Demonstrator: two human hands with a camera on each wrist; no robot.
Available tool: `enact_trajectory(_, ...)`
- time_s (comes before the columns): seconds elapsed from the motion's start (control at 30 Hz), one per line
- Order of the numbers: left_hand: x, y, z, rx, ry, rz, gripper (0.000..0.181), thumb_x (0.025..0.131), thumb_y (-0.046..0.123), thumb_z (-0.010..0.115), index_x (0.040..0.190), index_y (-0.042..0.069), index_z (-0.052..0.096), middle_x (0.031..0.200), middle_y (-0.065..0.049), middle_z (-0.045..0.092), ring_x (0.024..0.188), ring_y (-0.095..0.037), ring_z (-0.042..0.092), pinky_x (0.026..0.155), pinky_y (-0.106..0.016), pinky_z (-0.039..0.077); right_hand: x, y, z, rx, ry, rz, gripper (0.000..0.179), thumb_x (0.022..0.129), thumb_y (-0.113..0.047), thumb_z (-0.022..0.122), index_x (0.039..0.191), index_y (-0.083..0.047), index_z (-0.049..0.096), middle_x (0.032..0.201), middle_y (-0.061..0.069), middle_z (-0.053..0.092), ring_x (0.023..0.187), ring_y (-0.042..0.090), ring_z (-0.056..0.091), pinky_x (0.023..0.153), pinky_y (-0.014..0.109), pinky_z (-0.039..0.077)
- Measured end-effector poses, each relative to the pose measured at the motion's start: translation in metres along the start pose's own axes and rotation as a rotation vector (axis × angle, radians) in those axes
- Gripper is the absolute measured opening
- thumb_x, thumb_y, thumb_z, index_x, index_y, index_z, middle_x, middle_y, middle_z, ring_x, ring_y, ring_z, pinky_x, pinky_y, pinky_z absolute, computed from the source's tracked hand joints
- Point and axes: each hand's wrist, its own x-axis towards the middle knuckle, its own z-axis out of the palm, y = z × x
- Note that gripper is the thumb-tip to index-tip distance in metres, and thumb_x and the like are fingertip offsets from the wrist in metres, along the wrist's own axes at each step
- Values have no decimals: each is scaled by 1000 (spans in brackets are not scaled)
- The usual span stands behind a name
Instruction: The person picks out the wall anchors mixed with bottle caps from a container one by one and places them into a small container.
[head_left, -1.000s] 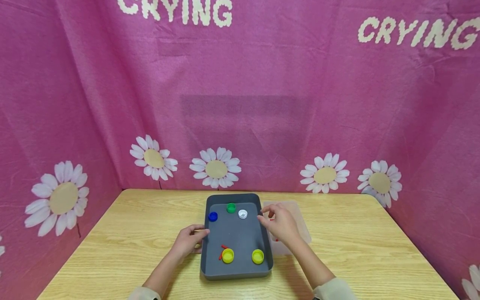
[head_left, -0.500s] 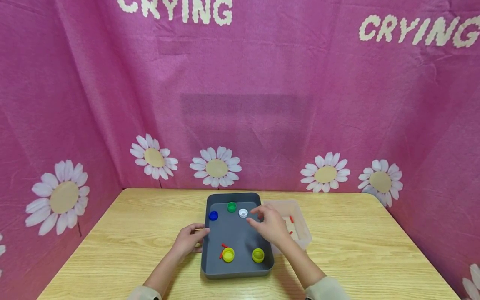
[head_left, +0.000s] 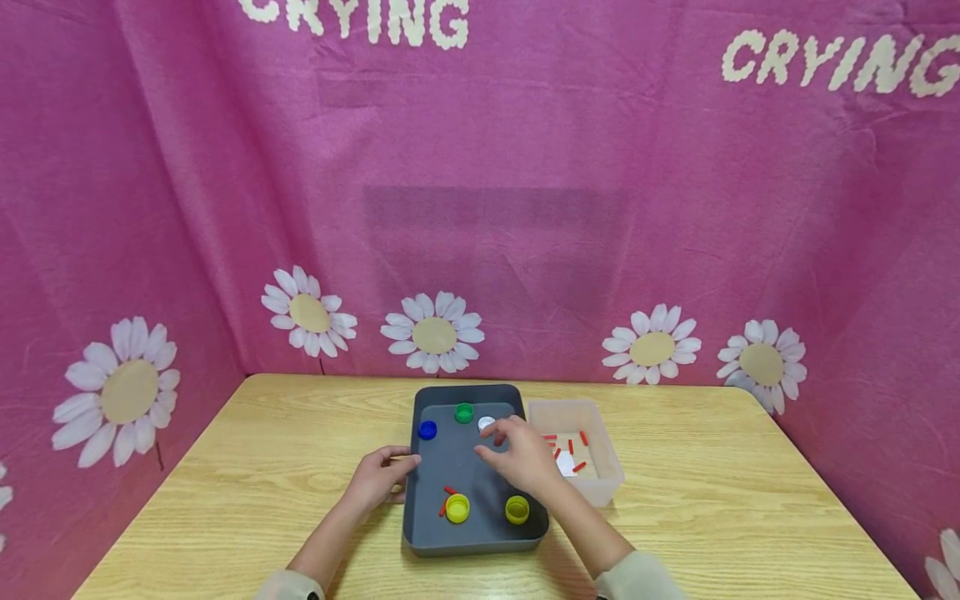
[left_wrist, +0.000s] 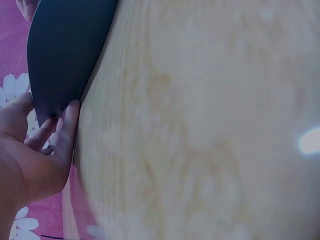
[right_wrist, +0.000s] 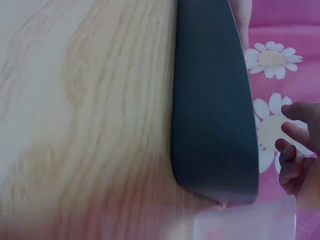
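A dark grey tray (head_left: 472,533) stands on the table, holding yellow bottle caps (head_left: 517,510), a green cap (head_left: 464,412), a blue cap (head_left: 427,430) and a white cap (head_left: 486,423). Red sticks (head_left: 450,490) lie by the left yellow cap. My left hand (head_left: 378,481) grips the tray's left wall, its thumb over the rim and its fingers against the outside in the left wrist view. Over the tray's right half hovers my right hand (head_left: 521,456), near the white cap and partly covering it. Its thumb and fingers stand apart, and nothing shows between them.
Against the tray's right side stands a translucent plastic box (head_left: 609,475) with several red sticks (head_left: 583,437) and a white piece (head_left: 566,464) inside. The wooden table (head_left: 712,500) extends on both sides. A pink flowered cloth (head_left: 495,250) hangs behind it.
My right hand has moved left from above the plastic box to over the tray, uncovering the red sticks in the box. The left hand has stayed at the tray's left wall.
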Motion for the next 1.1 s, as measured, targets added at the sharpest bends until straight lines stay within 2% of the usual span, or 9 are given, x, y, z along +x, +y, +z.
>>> enact_trajectory(0.4,0,1,-1,-1,-2,-2,45,89,26,64,124,-1,55,91,-10,57,75,-15,57,60,-30,57,1,-2,16,-30,-152,-28,14,82,-27,70,90,-16,69,77,-2,61,64,7,48,56,20,40)
enact_trajectory(0.63,-1,1,-1,-5,-2,-4,47,88,27,64,125,-1,54,93,-10,57,76,-16,57,61,-31,58,0,-3,24,-20,-254,15,13,82,-28,70,89,-17,69,73,-6,58,63,8,47,55,21,40)
enact_trajectory(1.1,1,1,0,-16,-2,-14,46,88,27,64,124,0,55,92,-10,58,76,-15,57,63,-30,58,3,-2,37,-12,-322,27,12,82,-28,71,84,-16,70,72,-7,62,61,7,48,54,20,41)
